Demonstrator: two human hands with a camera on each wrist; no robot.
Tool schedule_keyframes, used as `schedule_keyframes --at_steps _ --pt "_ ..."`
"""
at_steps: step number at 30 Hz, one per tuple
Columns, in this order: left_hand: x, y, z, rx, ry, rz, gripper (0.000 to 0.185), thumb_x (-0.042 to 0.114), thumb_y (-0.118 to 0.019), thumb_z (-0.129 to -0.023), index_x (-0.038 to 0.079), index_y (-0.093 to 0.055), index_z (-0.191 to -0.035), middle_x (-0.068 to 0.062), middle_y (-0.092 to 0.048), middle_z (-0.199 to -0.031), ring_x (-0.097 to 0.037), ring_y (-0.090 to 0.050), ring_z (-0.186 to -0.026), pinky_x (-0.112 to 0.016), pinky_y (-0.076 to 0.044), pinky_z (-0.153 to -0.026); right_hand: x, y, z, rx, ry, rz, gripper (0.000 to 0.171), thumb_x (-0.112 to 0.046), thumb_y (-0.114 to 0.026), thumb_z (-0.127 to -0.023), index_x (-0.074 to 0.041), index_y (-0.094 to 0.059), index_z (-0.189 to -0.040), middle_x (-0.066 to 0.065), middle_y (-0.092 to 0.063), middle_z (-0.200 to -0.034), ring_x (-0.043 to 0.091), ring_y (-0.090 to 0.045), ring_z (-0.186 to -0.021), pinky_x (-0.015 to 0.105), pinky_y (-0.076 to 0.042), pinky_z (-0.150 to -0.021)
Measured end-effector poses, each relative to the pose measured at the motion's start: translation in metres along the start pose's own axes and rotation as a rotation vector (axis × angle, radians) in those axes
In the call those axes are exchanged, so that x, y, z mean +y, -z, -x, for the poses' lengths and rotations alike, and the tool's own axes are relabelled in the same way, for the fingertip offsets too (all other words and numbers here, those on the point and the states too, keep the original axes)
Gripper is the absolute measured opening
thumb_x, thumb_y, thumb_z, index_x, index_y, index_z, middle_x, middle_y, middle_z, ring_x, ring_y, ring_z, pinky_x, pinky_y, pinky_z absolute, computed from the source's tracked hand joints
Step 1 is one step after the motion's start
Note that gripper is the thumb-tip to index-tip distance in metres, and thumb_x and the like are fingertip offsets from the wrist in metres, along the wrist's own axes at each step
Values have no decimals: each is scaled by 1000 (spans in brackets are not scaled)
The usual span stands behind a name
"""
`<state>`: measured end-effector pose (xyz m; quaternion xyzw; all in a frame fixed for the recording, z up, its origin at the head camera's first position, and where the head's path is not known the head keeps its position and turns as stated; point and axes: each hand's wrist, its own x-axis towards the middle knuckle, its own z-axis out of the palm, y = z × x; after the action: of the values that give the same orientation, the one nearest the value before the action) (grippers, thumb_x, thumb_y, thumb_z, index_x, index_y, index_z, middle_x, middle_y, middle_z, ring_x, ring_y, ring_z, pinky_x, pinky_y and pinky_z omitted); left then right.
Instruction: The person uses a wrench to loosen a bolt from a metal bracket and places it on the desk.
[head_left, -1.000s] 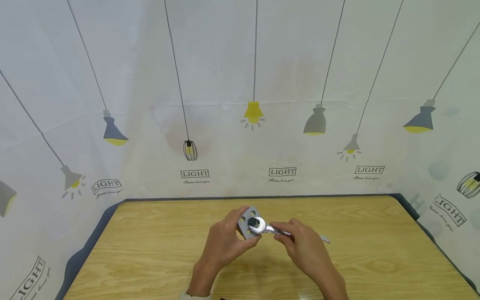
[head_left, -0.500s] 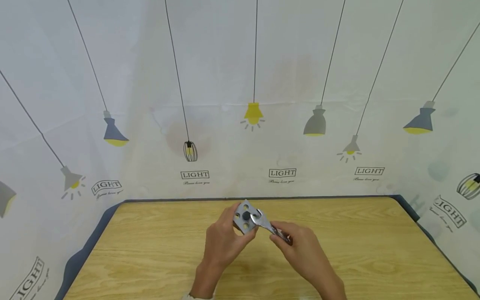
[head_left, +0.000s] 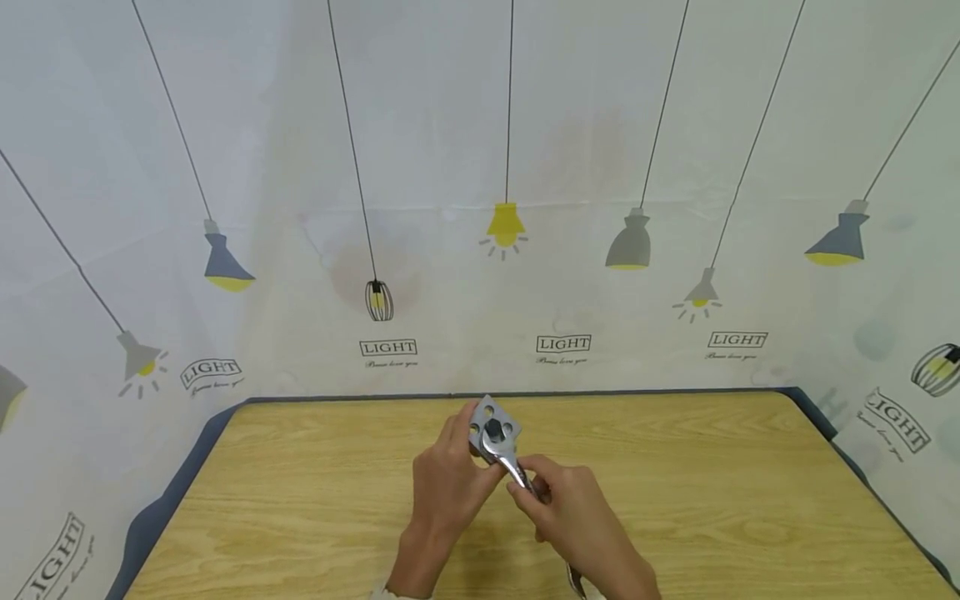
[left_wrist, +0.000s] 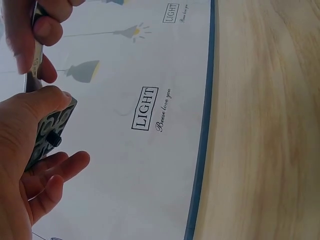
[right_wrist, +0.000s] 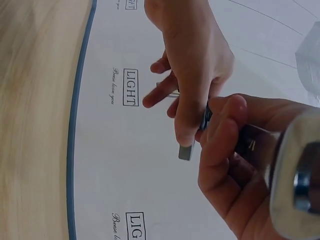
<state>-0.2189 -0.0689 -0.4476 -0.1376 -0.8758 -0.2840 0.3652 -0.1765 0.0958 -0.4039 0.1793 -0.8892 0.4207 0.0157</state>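
My left hand (head_left: 450, 483) holds a small grey square metal plate (head_left: 491, 423) with round holes and a dark nut at its centre, lifted above the wooden table (head_left: 300, 500). In the left wrist view the plate (left_wrist: 47, 135) sits edge-on between thumb and fingers. My right hand (head_left: 566, 512) grips the handle of a shiny steel wrench (head_left: 510, 462), whose head sits on the plate's dark nut. The wrench handle (right_wrist: 295, 170) fills the right wrist view's corner, and the left hand (right_wrist: 192, 65) hides most of the plate (right_wrist: 187, 150) there.
A blue-edged white cloth backdrop (head_left: 480, 208) printed with hanging lamps and "LIGHT" labels stands round the table's far and side edges. The bare wood spreads left and right of my hands.
The wrench handle has swung from pointing right toward me, clockwise about the nut. My right hand has moved left and nearer with it. The plate has risen slightly in my left hand.
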Motion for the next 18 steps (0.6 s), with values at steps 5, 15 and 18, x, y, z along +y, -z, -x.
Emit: schedule_keyframes --at_steps 5,15,18 --pt "1 1 0 -14 -9 -3 76 28 -92 -64 2 -60 -127 -7 -70 -92 -2 -53 -55 -13 -37 -46 0 -5 0 25 3 3 16 -11 -67 -93 -6 -68 -108 -8 -56 -57 -2 -50 -39 22 -40 -40" --pt "1 5 -1 -73 -13 38 78 32 -91 -67 0 -58 -130 -9 -71 -96 -1 -51 -56 -10 -35 -47 4 -5 -2 76 10 51 22 -11 -70 -91 -6 -69 -113 -11 -52 -57 -5 -46 -40 20 -39 -41" --pt "0 6 -1 -71 -27 54 78 29 -92 -65 0 -59 -129 -9 -71 -97 -2 -53 -58 -11 -37 -48 6 -4 -2 87 2 66 21 -13 -71 -91 -8 -69 -112 -11 -52 -59 -3 -46 -41 20 -39 -41"
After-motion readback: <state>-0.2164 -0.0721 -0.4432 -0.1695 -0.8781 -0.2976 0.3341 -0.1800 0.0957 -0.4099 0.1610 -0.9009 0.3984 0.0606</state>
